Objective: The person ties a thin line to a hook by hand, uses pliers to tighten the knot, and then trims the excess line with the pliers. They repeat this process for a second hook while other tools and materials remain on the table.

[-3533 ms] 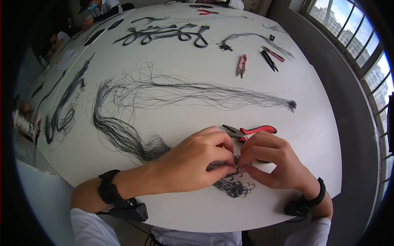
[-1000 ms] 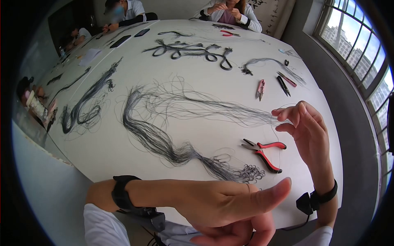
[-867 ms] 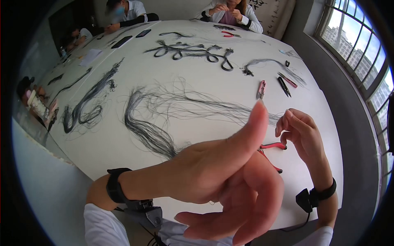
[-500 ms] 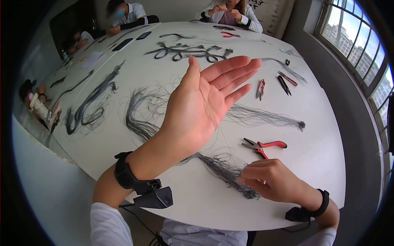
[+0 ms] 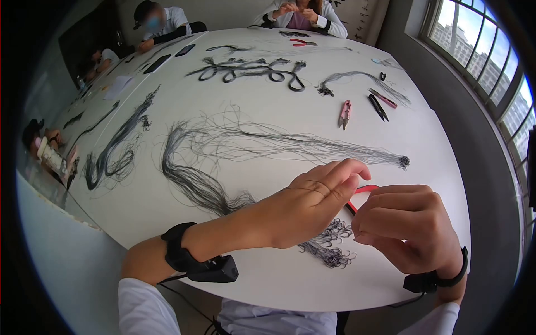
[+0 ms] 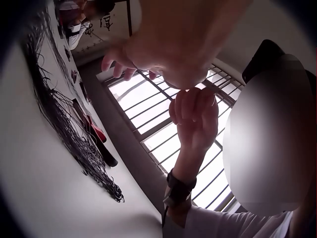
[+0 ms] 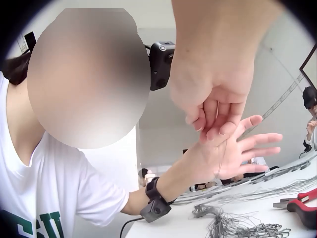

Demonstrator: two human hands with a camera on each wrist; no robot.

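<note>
A fine dark thread loops round my left hand (image 5: 307, 206), whose back faces up over the strand bundle; in the right wrist view its palm (image 7: 218, 161) shows with fingers spread. My right hand (image 5: 405, 223) is just right of it, fingers curled and pinching the thread (image 7: 220, 151) against the left palm's side. Below both hands lies the bundle's end of small dark hooked loops (image 5: 332, 248). Red-handled pliers (image 5: 365, 188) are partly hidden behind the hands; the right wrist view shows their jaws and handles (image 7: 302, 210).
Long loose strands (image 5: 268, 139) stretch across the white table (image 5: 251, 279). Beyond them are pink snips (image 5: 345, 114), black snips (image 5: 378, 108) and coiled dark bundles (image 5: 240, 70). More bundles (image 5: 117, 139) and phones (image 5: 157, 64) lie left. Other people sit round the far side.
My left hand has come down from its raised, palm-showing pose and turned its back up. My right hand has moved up and right, away from the looped end. The view has shifted slightly.
</note>
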